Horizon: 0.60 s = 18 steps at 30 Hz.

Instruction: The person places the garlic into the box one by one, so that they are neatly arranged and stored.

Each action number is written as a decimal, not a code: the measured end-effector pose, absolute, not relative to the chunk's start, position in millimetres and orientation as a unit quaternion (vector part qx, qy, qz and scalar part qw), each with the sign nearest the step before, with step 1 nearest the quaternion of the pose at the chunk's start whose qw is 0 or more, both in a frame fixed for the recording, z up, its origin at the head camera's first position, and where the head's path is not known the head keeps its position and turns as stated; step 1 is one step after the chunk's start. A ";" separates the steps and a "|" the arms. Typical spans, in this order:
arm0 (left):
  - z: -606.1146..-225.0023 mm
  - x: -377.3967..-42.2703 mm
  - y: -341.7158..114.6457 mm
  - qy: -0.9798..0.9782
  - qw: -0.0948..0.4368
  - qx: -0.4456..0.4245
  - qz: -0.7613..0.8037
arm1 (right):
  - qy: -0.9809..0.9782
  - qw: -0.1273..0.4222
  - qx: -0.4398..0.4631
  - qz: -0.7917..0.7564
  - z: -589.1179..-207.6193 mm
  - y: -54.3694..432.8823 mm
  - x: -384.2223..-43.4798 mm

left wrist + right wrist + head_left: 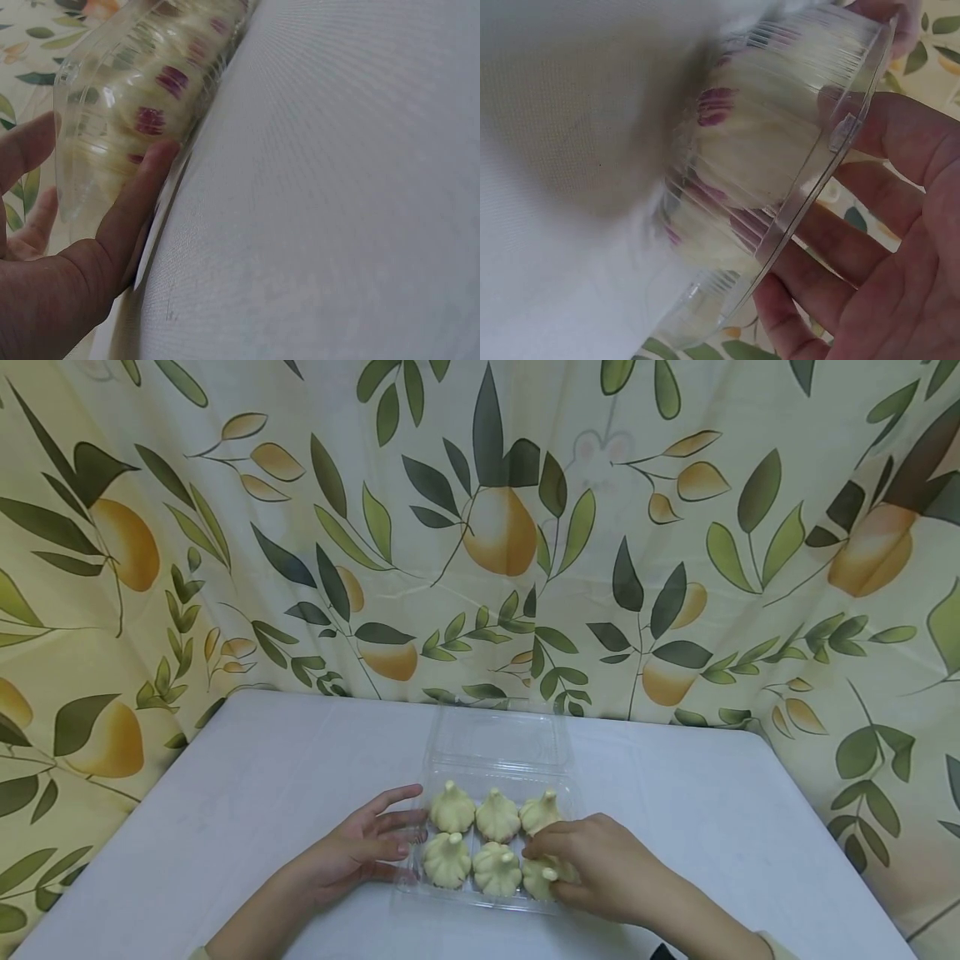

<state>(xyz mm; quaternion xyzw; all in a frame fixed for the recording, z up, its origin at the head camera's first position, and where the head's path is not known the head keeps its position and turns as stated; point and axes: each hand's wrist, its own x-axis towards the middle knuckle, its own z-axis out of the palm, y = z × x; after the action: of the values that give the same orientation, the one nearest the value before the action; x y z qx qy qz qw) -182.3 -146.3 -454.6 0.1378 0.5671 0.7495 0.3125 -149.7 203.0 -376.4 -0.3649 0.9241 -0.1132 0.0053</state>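
Several pale yellow garlic-bulb-shaped pieces (pixel 497 869) stand in two rows, stems up, inside a clear plastic clamshell box (pixel 491 906). Purple patches (pixel 150 121) show on their sides in the left wrist view. At the box's left wall, my left hand (pixel 360 847) has its fingers spread, one fingertip touching the plastic. Over the front right corner, my right hand (pixel 611 868) reaches past the rim, fingers and thumb curled round the front right garlic-shaped piece (pixel 537 878). That piece is partly hidden by the hand.
The box's hinged lid (pixel 495 737) lies folded back behind it. A white cloth (pixel 315 752) covers the table. Behind the table's far edge hangs a curtain (pixel 450 610) printed with leaves and fruit. A small black object (pixel 662 952) shows beneath the right forearm.
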 end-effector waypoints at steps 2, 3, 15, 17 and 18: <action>-454.7 -182.0 -146.1 0.570 0.312 0.135 0.748 | 0.926 0.019 -0.358 -0.120 -374.5 203.9 -150.2; -454.6 -181.8 -145.9 0.572 0.311 0.133 0.747 | 0.927 0.027 -0.353 -0.126 -373.0 204.8 -150.3; -454.0 -181.7 -146.2 0.570 0.309 0.134 0.749 | 0.896 0.054 -0.290 -0.331 -345.7 236.2 -174.3; -454.2 -181.6 -146.3 0.568 0.309 0.137 0.750 | 0.882 0.057 -0.266 -0.385 -345.4 243.0 -184.0; -454.5 -181.5 -146.2 0.567 0.310 0.138 0.751 | 0.874 0.060 -0.253 -0.410 -345.5 246.1 -188.7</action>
<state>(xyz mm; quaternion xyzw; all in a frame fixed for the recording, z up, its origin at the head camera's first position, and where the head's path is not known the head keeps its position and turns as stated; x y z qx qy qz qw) -181.5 -146.2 -454.5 0.1379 0.5667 0.7510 0.3097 -188.7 246.1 -345.5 -0.2532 0.8742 -0.4100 0.0595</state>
